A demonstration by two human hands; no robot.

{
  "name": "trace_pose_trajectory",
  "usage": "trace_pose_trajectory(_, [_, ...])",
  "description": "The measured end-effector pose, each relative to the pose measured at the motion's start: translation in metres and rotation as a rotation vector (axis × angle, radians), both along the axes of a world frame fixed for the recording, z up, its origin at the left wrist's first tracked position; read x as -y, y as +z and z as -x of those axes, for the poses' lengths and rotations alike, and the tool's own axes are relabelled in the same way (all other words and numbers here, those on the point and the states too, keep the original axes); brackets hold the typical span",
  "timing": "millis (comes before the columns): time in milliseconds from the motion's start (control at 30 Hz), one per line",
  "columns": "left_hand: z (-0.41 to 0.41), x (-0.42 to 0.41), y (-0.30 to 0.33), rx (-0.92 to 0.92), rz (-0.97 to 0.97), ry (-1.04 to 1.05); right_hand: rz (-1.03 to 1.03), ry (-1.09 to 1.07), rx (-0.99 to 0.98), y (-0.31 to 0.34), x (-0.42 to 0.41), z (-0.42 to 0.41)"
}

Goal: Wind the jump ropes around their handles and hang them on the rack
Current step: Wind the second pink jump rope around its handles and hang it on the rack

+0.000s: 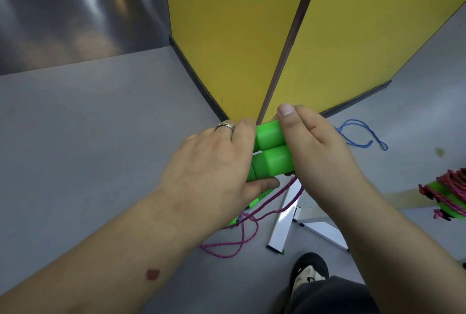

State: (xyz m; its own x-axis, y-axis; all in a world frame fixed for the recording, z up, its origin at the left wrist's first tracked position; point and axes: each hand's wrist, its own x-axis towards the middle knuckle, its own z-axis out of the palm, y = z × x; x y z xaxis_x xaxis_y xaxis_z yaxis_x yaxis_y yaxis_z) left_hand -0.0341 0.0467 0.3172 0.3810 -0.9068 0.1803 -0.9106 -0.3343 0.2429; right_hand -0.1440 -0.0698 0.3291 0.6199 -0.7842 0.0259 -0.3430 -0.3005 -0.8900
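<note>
Head view: both hands' fingers [242, 134] around green handles [271, 153].

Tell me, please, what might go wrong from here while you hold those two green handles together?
The pink rope hangs loose from the green handles and loops on the floor near the shoe, so it could snag underfoot or tangle as winding starts. With both hands, left hand and right hand, pinching the ends, one handle might slip out of line.

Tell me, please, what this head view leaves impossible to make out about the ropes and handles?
- Green handles: both ends hidden under the left hand and right hand.
- Wound rope bundle: cut off by the right edge.
- Pink rope: where it joins the handles is hidden.
- Rack: only white bars on the floor, purpose unclear.
</note>
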Motion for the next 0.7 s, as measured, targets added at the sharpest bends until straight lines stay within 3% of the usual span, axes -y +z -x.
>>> trace_pose_trajectory(100, [-0.003, -0.002, 0.008, -0.093, -0.094, 0.022, -0.175, 0.045, 0.015, 0.002, 0.008, 0.003])
trace_pose_trajectory(233, [-0.010, -0.005, 0.022, -0.244, -0.099, 0.041, -0.622, 0.134, 0.221, 0.007, 0.021, 0.004])
trace_pose_trajectory(300, [-0.015, -0.006, 0.024, -0.276, -0.072, 0.084, -0.640, 0.164, 0.244, 0.008, 0.026, 0.004])
trace_pose_trajectory(367, [-0.021, -0.007, 0.024, -0.309, -0.029, 0.142, -0.507, 0.133, 0.163, 0.010, 0.028, 0.006])
trace_pose_trajectory(433, [-0.025, -0.007, 0.022, -0.325, 0.001, 0.202, -0.132, 0.111, -0.037, 0.011, 0.024, 0.010])
trace_pose_trajectory(533, [-0.027, -0.007, 0.018, -0.264, -0.054, 0.281, 0.414, 0.266, -0.347, 0.009, 0.009, 0.013])
trace_pose_trajectory(600, [-0.027, -0.006, 0.014, -0.193, -0.128, 0.302, 0.561, 0.367, -0.550, 0.014, 0.001, 0.012])
trace_pose_trajectory(700, [-0.025, -0.007, 0.010, -0.134, -0.237, 0.280, 0.579, 0.466, -0.732, 0.033, -0.003, 0.015])
